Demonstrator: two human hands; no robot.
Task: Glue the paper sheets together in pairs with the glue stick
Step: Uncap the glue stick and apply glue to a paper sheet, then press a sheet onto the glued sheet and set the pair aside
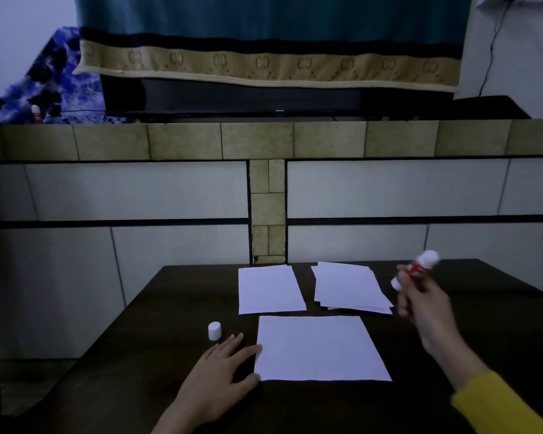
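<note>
A single white sheet [322,347] lies flat at the near middle of the dark table [157,364]. Behind it lie another sheet [268,289] on the left and a loose stack of sheets [350,287] on the right. My left hand [218,375] rests flat, fingers spread, at the near sheet's left edge. My right hand [427,303] is raised above the table to the right of the stack, holding a red and white glue stick [416,270] tilted, its cap off. The white cap [214,330] stands on the table just beyond my left hand.
The table butts against a tiled counter front [138,189]. On the counter sit a dark screen base [248,98] under a hanging teal and tan cloth [264,62], and a blue patterned cloth [54,83] at the left.
</note>
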